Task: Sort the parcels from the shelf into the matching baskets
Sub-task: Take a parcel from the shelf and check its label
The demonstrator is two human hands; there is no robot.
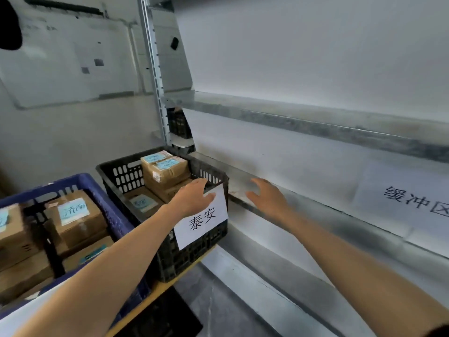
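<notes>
- Parcels point(165, 170), brown with blue labels, lie stacked in the black basket point(107, 166), which bears a white paper sign point(201, 220).
- More parcels fill the blue basket point(97, 188) just beside it.
- Left hand point(194, 199) hovers over the black basket's near rim, fingers straight and together.
- Right hand point(267, 197), fingers spread, is above the metal shelf point(315, 211).

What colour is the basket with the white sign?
The basket is black, best seen in the head view.

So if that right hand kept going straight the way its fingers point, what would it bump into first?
Probably the white back panel of the lower shelf, near the far corner of the black basket. The right hand is open above the shelf, with no parcel in its line; depth is unclear.
</notes>
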